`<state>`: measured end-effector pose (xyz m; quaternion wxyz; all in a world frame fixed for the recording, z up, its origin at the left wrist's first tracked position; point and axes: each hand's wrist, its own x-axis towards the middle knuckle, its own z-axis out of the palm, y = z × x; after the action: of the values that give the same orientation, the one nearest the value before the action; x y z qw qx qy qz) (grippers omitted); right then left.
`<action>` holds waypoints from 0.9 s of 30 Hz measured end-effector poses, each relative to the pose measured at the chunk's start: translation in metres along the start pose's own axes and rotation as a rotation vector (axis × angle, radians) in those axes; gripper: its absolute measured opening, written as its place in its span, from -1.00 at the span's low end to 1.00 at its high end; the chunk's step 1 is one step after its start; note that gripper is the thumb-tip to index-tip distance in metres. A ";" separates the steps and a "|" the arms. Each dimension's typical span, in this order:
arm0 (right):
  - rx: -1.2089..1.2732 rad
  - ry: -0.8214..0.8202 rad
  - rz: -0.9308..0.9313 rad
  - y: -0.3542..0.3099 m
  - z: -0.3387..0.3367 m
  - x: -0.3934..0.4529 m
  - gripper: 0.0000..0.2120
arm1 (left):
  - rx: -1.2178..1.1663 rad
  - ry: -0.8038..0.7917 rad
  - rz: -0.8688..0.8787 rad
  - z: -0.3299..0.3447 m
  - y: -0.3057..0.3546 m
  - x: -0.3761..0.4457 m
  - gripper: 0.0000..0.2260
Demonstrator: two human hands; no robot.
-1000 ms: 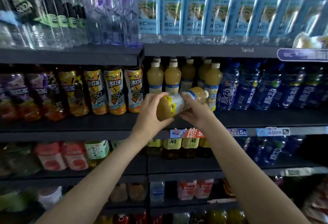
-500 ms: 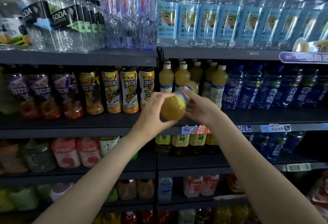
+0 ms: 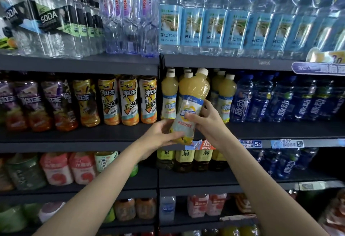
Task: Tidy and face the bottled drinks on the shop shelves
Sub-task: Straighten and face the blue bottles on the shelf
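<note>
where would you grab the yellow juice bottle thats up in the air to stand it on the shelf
Round the labelled middle of the juice bottle, from the front. It tilts cap-up toward the shelf, its waist narrower than the shoulder. The left hand holds the base; the right hand grips the label.

We record: juice bottle [image 3: 190,103], cloudy yellow, white cap, white label edged blue with a yellow sun. Tea bottles [image 3: 128,100], orange and gold, black and white lettering. Sports drink bottles [image 3: 261,99], deep blue, white characters. Water bottles [image 3: 214,15], clear, pale blue caps and labels. Soda bottles [image 3: 50,20], clear, black and green wrap. Shelves [image 3: 84,134], dark grey. Price tags [image 3: 250,143], blue.
</note>
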<state>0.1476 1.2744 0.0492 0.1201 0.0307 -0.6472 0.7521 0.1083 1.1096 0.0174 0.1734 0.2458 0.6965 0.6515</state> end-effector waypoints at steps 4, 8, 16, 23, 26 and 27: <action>-0.212 0.189 -0.058 0.003 -0.002 0.010 -0.32 | 0.421 0.259 0.174 0.007 -0.010 0.013 -0.48; -0.333 0.262 -0.205 0.006 0.001 0.014 -0.25 | 0.551 0.321 0.271 0.011 -0.017 0.026 -0.46; -0.582 0.064 -0.298 0.024 0.003 0.046 -0.17 | 0.459 0.325 0.209 0.009 -0.012 0.069 -0.57; -0.641 -0.128 -0.078 0.025 -0.027 0.100 -0.42 | 0.481 0.427 0.114 -0.009 -0.030 0.104 -0.60; -0.751 0.034 -0.055 0.030 -0.060 0.116 -0.58 | 0.520 0.465 0.111 -0.013 -0.031 0.113 -0.53; -0.844 0.144 -0.054 0.036 -0.071 0.122 -0.56 | 0.544 0.477 0.113 -0.013 -0.032 0.115 -0.50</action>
<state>0.0297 1.3566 0.0277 0.1866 -0.0567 -0.8871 0.4183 0.0032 1.1631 -0.0041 -0.1018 0.1624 0.8505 0.4898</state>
